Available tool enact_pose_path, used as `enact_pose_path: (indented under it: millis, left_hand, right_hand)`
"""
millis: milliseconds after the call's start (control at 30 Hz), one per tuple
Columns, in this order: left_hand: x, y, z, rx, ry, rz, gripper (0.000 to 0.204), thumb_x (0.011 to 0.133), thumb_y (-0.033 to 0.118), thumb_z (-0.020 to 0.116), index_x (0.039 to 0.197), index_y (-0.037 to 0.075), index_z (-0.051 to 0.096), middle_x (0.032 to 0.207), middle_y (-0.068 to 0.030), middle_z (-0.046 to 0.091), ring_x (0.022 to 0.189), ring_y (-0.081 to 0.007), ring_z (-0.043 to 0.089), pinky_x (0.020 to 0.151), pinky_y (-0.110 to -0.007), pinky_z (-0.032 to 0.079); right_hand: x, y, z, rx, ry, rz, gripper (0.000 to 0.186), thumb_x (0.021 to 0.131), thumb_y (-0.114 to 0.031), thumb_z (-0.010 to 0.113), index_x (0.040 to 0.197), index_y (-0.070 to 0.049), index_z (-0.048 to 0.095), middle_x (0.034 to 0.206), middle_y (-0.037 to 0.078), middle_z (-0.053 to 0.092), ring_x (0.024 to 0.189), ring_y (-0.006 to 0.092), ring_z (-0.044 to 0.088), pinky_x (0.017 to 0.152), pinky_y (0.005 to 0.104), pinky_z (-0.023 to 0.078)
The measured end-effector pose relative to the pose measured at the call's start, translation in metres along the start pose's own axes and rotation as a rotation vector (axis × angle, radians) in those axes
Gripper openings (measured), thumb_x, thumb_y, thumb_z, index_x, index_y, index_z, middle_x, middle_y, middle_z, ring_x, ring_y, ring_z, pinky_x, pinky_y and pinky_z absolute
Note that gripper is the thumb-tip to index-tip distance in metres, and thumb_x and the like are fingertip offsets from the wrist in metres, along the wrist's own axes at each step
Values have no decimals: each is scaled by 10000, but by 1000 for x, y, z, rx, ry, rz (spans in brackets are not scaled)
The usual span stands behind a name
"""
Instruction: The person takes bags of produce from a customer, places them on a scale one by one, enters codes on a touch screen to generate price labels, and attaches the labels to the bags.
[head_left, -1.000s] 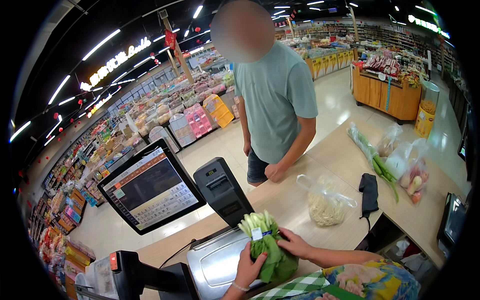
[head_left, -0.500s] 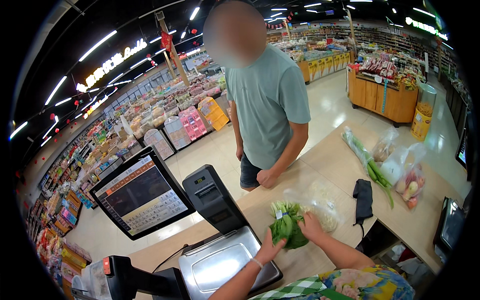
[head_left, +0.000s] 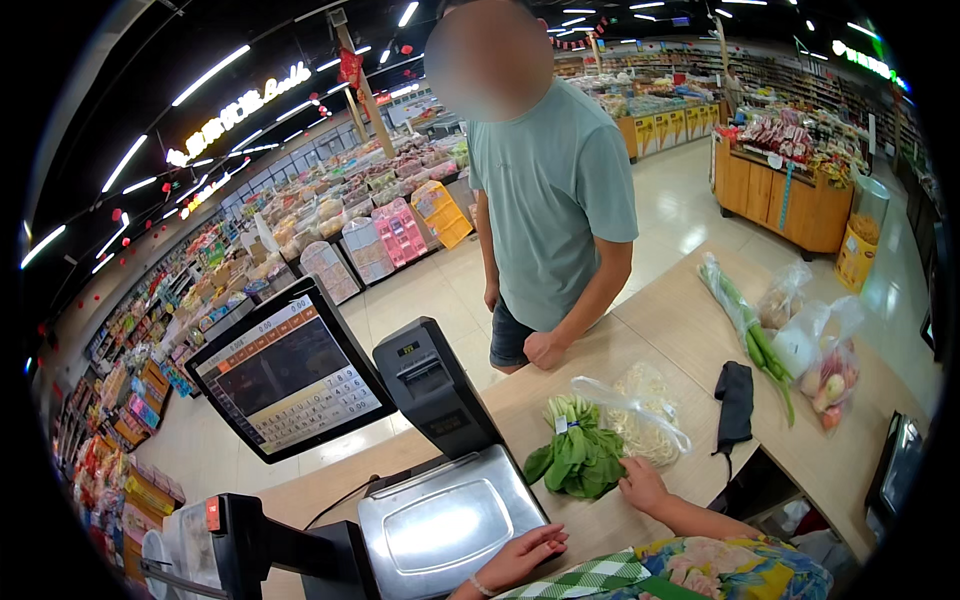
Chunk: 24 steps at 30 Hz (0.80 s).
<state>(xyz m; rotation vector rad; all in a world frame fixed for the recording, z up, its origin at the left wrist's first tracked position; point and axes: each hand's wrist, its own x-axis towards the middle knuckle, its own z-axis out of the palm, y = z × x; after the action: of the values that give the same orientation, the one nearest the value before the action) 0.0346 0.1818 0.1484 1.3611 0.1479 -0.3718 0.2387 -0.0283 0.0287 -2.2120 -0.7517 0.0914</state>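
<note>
A bunch of leafy greens (head_left: 585, 455), its pale stems bound with a band, lies on the wooden counter (head_left: 545, 380). Close to its lower right edge is my right hand (head_left: 643, 487), fingers extended; whether they touch the leaves I cannot tell. My left hand (head_left: 522, 556) rests at the near right corner of the metal weighing scale (head_left: 445, 520), fingers stretched out and holding nothing. The scale plate bears nothing. Just right of the greens sits a clear plastic bag of pale bean sprouts (head_left: 648, 425).
A touch screen (head_left: 290, 375) and a black printer unit (head_left: 430, 385) stand behind the scale. Farther right lie a black pouch-like item (head_left: 733, 405), bagged green onions (head_left: 750, 330) and a bag of reddish produce (head_left: 828, 378). Across the counter stands a person (head_left: 550, 200), one fist on its edge.
Both hands have come away from the greens, which now lie on the counter. My left hand has moved down to the scale's corner. The view has shifted slightly.
</note>
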Motion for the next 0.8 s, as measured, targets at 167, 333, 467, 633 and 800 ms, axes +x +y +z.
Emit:
enact_pose_path:
  millis: [167,333,467,633,800]
  left_hand:
    - [-12,-11,-5,72,-32,9,413,953,152,409,1328,-3,337,1247,-106,483,1118,-152,493,960,-261,373]
    - [-20,-6,-5,-20,30,30,406,953,136,403,1330,-1,338,1244,-89,485,1122,-143,489,959,-258,369]
    - [-22,-1,1,44,38,85,429,938,199,441,1306,-6,364,1229,-119,489,1122,-180,496,945,-286,390]
    - [-37,-2,5,53,138,102,431,924,229,475,1274,-12,405,1164,-114,528,1069,-183,520,909,-285,412]
    - [-52,10,17,25,281,84,407,918,215,487,1250,-16,440,1094,-83,573,1004,-156,543,872,-264,426]
  right_hand:
    - [10,37,9,154,-85,205,332,746,-107,539,1068,-23,536,955,189,578,869,324,573,772,391,459]
    - [58,61,19,156,-135,173,373,753,-121,531,1121,-62,519,1008,200,579,940,334,561,817,381,446]
    - [115,87,33,149,15,126,438,743,-127,541,1166,-32,475,1098,239,544,1030,360,524,866,381,422]
    - [132,66,20,102,-120,127,524,716,-145,571,1213,-22,456,1082,228,555,1001,338,547,845,380,435]
    - [49,62,12,203,-80,205,351,766,-107,541,1091,24,526,871,109,594,787,218,588,725,301,481]
